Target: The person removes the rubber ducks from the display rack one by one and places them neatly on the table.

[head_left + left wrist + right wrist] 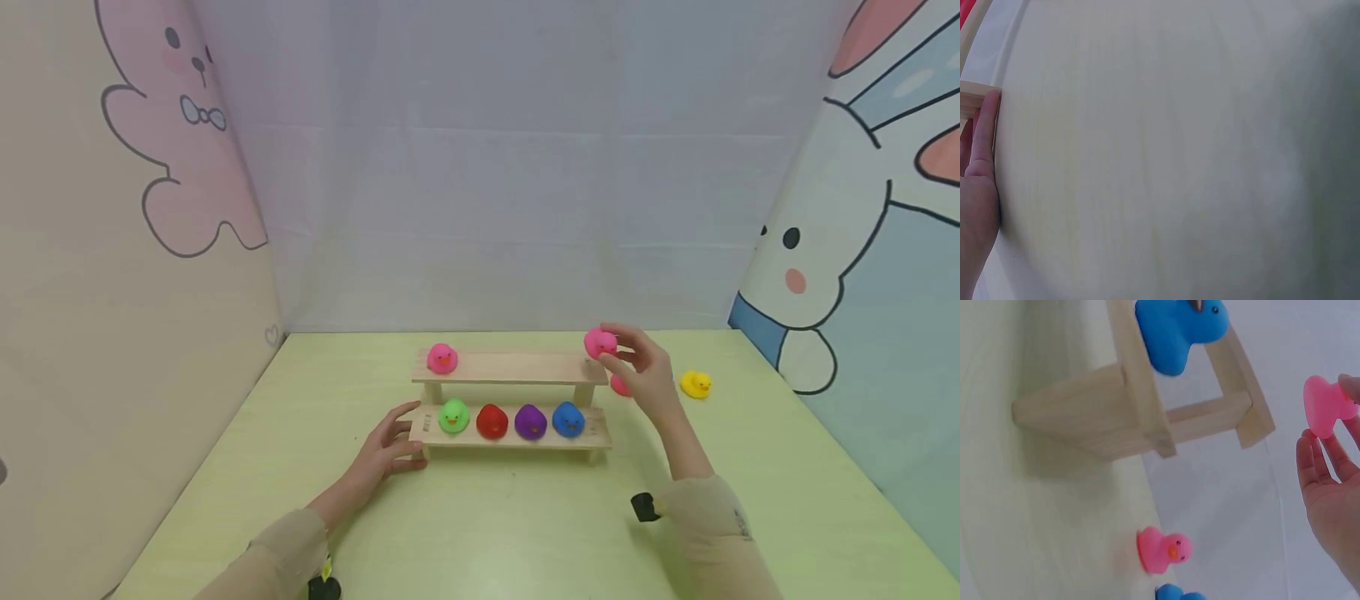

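A two-tier wooden stand (517, 367) holds small rubber ducks. On its lower tier sit a green duck (453, 416), a red duck (492, 422), a purple duck (530, 422) and a blue duck (568, 420); a pink duck (442, 358) is at the upper tier's left end. My right hand (648, 375) pinches another pink duck (1322, 406) between thumb and fingers, above the upper tier's right end. At the lower tier's left end, my left hand (386, 446) grips the stand, fingers toward the back and thumb at the front. The left wrist view catches only part of that hand (982, 169).
Right of the stand, a pink duck (1159, 550) sits on the table (487, 525), partly hidden by my right hand in the head view. Farther right is a yellow duck (696, 384). The right wrist view's bottom edge cuts off a blue duck (1179, 593).
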`<state>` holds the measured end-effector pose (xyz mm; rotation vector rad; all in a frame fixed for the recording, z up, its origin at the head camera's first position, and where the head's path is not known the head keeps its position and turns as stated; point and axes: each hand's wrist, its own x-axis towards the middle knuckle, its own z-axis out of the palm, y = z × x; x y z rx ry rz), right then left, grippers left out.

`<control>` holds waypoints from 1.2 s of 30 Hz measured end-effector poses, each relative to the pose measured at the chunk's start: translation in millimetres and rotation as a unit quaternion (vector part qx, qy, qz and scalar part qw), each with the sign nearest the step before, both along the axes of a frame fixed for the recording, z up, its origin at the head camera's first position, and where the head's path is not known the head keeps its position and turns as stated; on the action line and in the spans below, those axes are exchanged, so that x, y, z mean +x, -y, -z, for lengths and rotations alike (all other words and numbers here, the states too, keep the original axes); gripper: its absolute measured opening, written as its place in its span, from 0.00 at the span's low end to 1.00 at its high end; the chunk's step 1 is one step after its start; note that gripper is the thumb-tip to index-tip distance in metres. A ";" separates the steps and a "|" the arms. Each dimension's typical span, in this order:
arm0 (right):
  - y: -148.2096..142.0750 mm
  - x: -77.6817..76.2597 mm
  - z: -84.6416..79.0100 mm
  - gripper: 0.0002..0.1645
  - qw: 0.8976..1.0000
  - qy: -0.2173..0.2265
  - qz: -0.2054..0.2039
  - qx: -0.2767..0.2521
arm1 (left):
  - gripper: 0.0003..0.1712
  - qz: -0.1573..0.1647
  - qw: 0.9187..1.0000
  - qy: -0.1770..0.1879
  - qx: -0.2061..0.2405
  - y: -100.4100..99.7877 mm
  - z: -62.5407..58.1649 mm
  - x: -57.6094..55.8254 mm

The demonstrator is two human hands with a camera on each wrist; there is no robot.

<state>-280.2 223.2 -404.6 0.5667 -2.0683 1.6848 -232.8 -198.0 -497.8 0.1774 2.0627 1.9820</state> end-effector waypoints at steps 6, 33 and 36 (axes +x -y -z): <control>-27.7 7.3 18.4 0.27 0.994 0.052 0.084 0.052 | 0.39 0.008 1.000 -0.006 0.008 1.2 0.2 0.7; -72.0 15.9 58.3 0.25 0.959 0.170 -0.022 0.224 | 0.39 0.009 1.000 -0.010 0.007 3.7 1.0 1.1; -76.5 16.9 63.7 0.25 0.955 0.191 -0.026 0.226 | 0.39 0.009 1.000 -0.009 0.006 3.2 1.2 0.7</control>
